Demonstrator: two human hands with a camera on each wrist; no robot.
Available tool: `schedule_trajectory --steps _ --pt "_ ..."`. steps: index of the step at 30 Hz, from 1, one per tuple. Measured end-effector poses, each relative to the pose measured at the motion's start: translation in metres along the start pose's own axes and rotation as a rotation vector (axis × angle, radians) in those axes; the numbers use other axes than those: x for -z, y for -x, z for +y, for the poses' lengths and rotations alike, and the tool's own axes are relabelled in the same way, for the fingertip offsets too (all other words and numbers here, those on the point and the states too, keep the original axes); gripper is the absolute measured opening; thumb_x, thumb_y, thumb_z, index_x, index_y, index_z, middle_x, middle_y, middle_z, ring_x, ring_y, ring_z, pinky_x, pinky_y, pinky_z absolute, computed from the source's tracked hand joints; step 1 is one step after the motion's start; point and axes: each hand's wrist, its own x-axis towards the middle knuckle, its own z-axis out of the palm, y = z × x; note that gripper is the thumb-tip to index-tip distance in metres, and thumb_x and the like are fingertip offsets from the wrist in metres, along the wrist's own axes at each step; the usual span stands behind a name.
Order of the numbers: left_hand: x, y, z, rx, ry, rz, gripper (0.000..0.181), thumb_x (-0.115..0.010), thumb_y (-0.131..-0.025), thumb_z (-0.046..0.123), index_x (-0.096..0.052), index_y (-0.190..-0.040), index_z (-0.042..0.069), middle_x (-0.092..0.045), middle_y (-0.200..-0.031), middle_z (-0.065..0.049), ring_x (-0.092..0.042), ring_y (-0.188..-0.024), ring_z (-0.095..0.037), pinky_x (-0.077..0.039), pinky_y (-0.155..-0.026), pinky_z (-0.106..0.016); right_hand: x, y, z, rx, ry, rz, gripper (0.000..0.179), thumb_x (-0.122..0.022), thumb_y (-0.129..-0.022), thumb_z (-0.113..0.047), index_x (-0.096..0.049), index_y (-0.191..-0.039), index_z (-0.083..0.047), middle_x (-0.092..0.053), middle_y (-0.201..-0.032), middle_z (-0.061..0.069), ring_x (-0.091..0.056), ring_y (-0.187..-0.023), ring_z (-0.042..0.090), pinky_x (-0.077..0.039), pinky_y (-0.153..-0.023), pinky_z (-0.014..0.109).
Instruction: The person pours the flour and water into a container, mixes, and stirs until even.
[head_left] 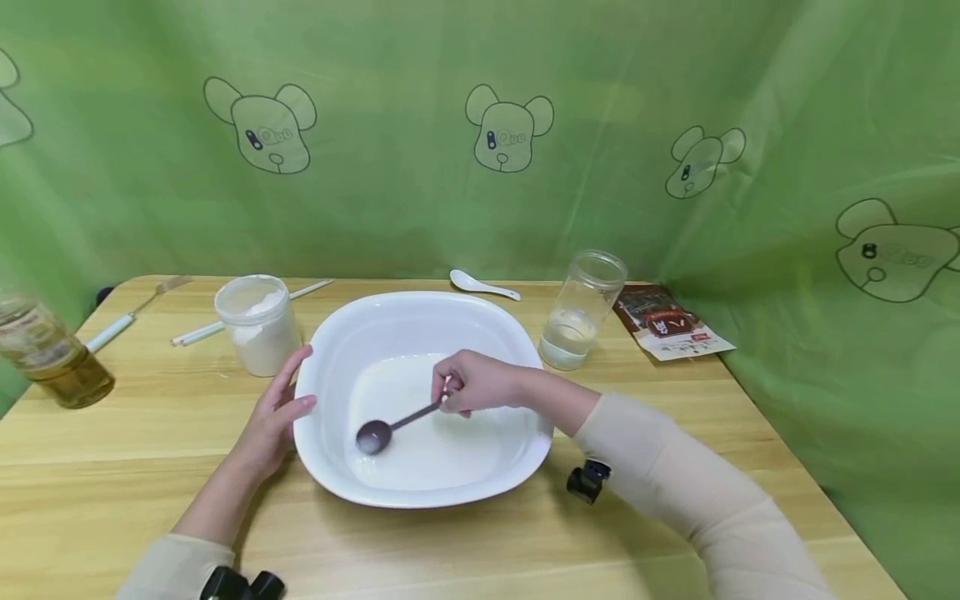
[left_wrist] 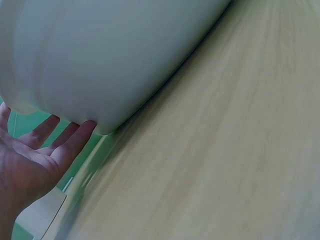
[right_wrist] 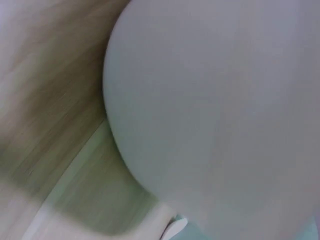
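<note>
A large white basin [head_left: 420, 496] stands on the table, with a smooth white layer, seemingly liquid, on its floor [head_left: 442, 450]. My right hand [head_left: 476, 382] pinches the handle of a dark brown round-bowled spoon [head_left: 373, 437] over the inside of the basin. The spoon's bowl is low, toward the left side. At the left rim, my left hand [head_left: 273, 421] holds the basin, thumb over the edge; in the left wrist view its fingertips [left_wrist: 89, 125] touch the outer wall. The right wrist view shows only the basin's outer side [right_wrist: 200, 110]; that hand is hidden there.
A jar of white powder [head_left: 262, 329] stands just left of the basin, near chopsticks [head_left: 198, 333], a fork [head_left: 123, 321] and a bottle of amber liquid [head_left: 56, 362]. Behind lies a white spoon [head_left: 480, 286]. To the right are a half-filled glass jar [head_left: 573, 325] and a brown packet [head_left: 667, 321].
</note>
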Motion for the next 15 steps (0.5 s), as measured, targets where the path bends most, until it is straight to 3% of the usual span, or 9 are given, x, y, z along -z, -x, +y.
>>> schedule_trajectory --steps 6,10,15 --pt "0.001 -0.001 0.0 0.022 -0.006 0.005 0.058 -0.043 -0.084 0.003 -0.025 -0.135 0.02 -0.043 -0.111 -0.011 -0.057 -0.085 -0.018 -0.051 -0.063 -0.038 0.025 0.033 0.004 -0.027 0.111 -0.066 0.01 -0.055 -0.072 0.007 -0.058 -0.078 -0.001 -0.046 -0.051 0.002 -0.042 -0.045 0.012 -0.033 -0.042 0.018" --pt "0.001 -0.001 0.0 0.029 -0.005 0.011 0.058 -0.043 -0.084 0.003 -0.024 -0.136 0.02 -0.043 -0.112 -0.011 -0.057 -0.085 -0.018 -0.051 -0.063 -0.038 0.046 0.047 0.011 -0.077 0.154 -0.003 0.011 -0.053 -0.07 0.008 -0.057 -0.077 0.0 -0.048 -0.053 0.004 -0.043 -0.044 0.012 -0.037 -0.042 0.02" --pt "0.0 0.0 0.0 0.03 -0.009 0.011 0.058 -0.043 -0.084 0.003 -0.024 -0.136 0.021 -0.042 -0.112 -0.011 -0.056 -0.086 -0.018 -0.051 -0.064 -0.038 0.06 0.05 0.017 -0.107 0.198 0.154 0.011 -0.052 -0.068 0.01 -0.056 -0.076 0.003 -0.051 -0.055 0.005 -0.043 -0.045 0.011 -0.039 -0.042 0.022"
